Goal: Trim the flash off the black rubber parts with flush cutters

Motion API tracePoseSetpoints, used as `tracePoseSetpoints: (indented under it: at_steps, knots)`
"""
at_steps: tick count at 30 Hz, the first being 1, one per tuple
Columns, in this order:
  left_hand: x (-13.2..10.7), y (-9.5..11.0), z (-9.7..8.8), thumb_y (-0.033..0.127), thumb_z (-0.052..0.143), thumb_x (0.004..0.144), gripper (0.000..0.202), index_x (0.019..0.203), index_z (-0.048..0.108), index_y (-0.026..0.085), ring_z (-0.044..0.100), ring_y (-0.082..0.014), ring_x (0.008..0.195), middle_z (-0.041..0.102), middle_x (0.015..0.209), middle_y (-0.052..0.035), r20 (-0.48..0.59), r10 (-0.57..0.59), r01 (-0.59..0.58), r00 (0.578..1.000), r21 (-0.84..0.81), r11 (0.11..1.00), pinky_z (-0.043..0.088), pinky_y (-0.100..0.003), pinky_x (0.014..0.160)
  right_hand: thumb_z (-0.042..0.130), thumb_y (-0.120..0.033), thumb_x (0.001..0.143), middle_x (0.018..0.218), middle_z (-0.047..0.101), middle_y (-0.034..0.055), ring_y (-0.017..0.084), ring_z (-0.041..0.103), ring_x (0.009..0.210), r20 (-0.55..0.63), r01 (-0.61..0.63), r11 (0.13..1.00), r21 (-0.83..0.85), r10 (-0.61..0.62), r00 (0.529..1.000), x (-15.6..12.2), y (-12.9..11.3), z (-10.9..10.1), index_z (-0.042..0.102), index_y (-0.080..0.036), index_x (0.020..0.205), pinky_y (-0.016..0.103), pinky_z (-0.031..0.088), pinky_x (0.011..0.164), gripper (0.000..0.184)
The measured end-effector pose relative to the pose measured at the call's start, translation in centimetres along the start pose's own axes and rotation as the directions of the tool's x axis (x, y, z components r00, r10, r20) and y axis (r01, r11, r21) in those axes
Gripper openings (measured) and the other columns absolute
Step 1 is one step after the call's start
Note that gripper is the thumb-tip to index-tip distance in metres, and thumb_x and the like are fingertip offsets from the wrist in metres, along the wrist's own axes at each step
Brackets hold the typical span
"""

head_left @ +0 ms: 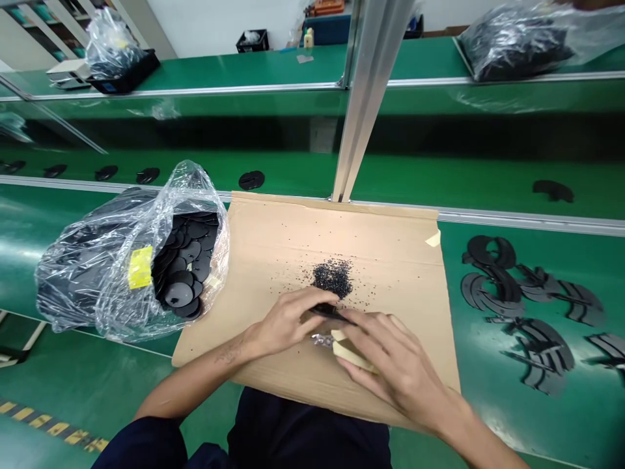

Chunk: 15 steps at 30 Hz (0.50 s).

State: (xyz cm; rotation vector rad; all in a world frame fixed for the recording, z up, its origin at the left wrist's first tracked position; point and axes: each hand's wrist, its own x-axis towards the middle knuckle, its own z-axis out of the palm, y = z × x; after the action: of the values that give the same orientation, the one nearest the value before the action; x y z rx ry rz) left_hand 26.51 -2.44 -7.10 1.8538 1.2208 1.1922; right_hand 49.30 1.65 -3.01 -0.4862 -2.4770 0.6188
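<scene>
Over the cardboard sheet, my left hand pinches a thin, flat black plastic piece between thumb and fingers. My right hand is closed around a cream-coloured block-like thing, its fingertips reaching the right end of the black piece. Fingers hide much of both items. Some clear, shiny material shows between the hands, too small to make out. Just beyond the fingers lies a heap of small black granules, with loose grains scattered about it.
A clear plastic bag of black discs lies open at left. Curved black pieces lie in groups at right. Behind the cardboard, a metal post rises beside a green belt carrying several black discs. An upper shelf holds bagged parts.
</scene>
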Motion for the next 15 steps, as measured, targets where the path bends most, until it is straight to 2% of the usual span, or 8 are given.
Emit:
tracePoseSetpoints:
  at_steps: [3,5,8,11,15]
  knots:
    - [0.0,-0.2,-0.4,0.011,0.06,0.095,0.025,0.118,0.069,0.018,0.072,-0.0194,0.098,0.076,0.105,-0.0102,-0.007,0.14,-0.139,0.99,0.06,0.988,0.061,-0.037,0.087,0.065,-0.022,0.096,0.133,0.062,0.0191,0.027,0.066,0.113,-0.015,0.022,0.993,0.119,-0.021,1.0,-0.1,-0.3,-1.2,0.056,-0.017,0.131,0.042,0.061,0.081,0.036]
    - [0.0,-0.3,-0.7,0.014,0.063,0.095,0.024,0.118,0.071,0.019,0.073,-0.0192,0.095,0.077,0.104,-0.0101,-0.011,0.136,-0.135,0.991,0.053,0.989,0.061,-0.036,0.083,0.066,-0.02,0.095,0.129,0.064,0.0171,0.026,0.065,0.114,-0.074,-0.028,0.99,0.142,0.039,0.997,-0.2,0.1,-1.9,0.056,-0.019,0.134,0.041,0.06,0.084,0.04]
    - [-0.1,-0.2,-1.0,0.017,0.065,0.095,0.027,0.121,0.071,0.019,0.074,-0.0191,0.093,0.078,0.103,-0.0105,0.002,0.119,-0.119,0.993,-0.002,0.993,0.061,-0.033,0.08,0.069,-0.018,0.093,0.115,0.069,0.0128,0.025,0.068,0.1,-0.127,-0.072,0.997,0.038,0.076,0.989,-0.1,1.4,-2.3,0.059,-0.021,0.129,0.041,0.058,0.081,0.038]
    - [-0.1,0.0,-1.0,0.017,0.068,0.094,0.03,0.124,0.07,0.018,0.075,-0.0198,0.094,0.079,0.103,-0.0109,0.013,0.131,-0.131,0.991,-0.043,0.99,0.062,-0.033,0.081,0.069,-0.022,0.094,0.112,0.071,0.0119,0.025,0.068,0.095,-0.082,-0.055,0.998,-0.015,0.054,0.995,0.3,2.4,-2.2,0.06,-0.02,0.127,0.041,0.057,0.079,0.035]
    - [-0.2,0.2,-1.0,0.016,0.07,0.092,0.031,0.123,0.07,0.018,0.075,-0.0202,0.096,0.08,0.103,-0.0106,0.005,0.159,-0.158,0.987,-0.048,0.986,0.063,-0.034,0.085,0.064,-0.023,0.097,0.111,0.07,0.0125,0.025,0.067,0.097,-0.031,-0.031,0.999,-0.036,0.029,0.999,0.8,2.5,-2.0,0.059,-0.018,0.126,0.04,0.056,0.078,0.029]
